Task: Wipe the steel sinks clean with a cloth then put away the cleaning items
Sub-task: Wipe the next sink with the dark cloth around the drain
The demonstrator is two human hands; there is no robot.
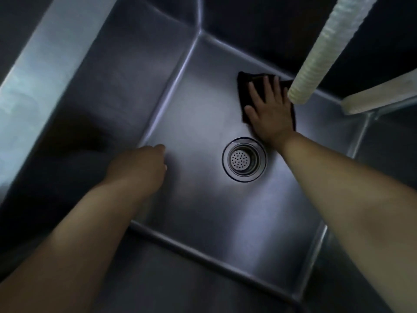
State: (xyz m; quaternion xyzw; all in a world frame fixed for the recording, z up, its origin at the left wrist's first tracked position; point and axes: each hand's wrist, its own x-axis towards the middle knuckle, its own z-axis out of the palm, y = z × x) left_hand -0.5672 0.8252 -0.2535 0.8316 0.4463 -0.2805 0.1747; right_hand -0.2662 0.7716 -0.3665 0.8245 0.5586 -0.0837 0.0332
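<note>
I look straight down into a deep steel sink (203, 105). A dark cloth (246, 86) lies flat on the sink floor near the far right corner. My right hand (270, 111) presses on it with fingers spread and straight. My left hand (140, 166) hovers low at the sink's left side, fingers loosely curled, holding nothing. The round drain strainer (244, 159) sits in the floor between my two hands.
A pale ribbed hose (325, 50) hangs down over the far right corner, just above the cloth. A pale strip (381, 96) lies along the right divider rim. A second basin (388, 141) starts beyond that divider.
</note>
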